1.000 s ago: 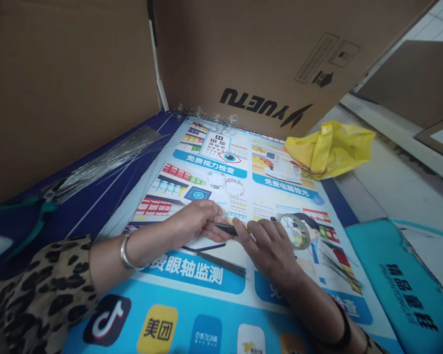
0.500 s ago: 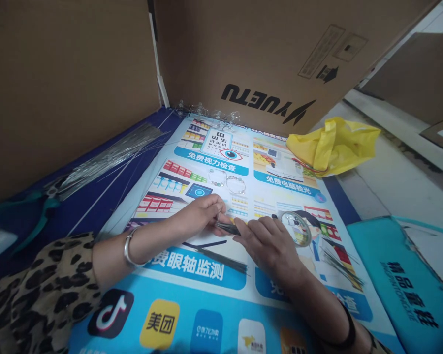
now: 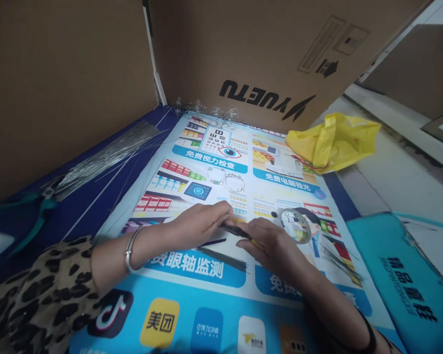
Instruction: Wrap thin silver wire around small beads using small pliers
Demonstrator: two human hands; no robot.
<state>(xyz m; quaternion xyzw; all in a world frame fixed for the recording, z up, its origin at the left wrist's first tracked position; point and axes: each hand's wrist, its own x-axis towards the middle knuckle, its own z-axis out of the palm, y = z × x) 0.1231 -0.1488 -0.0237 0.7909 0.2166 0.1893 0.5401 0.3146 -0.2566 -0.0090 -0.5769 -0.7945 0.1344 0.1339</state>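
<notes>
One dark tool (image 3: 238,230) is gripped by the right hand (image 3: 275,241), tip toward ten o'clock at the left hand (image 3: 203,223), whose grip cannot be told; bracelets (image 3: 225,181) are laid at twelve o'clock.

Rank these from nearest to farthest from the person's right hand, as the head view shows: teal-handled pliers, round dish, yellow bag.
1. Round dish: just right of the right hand.
2. Yellow bag: beyond the dish, rightward.
3. Teal-handled pliers: far left.
</notes>
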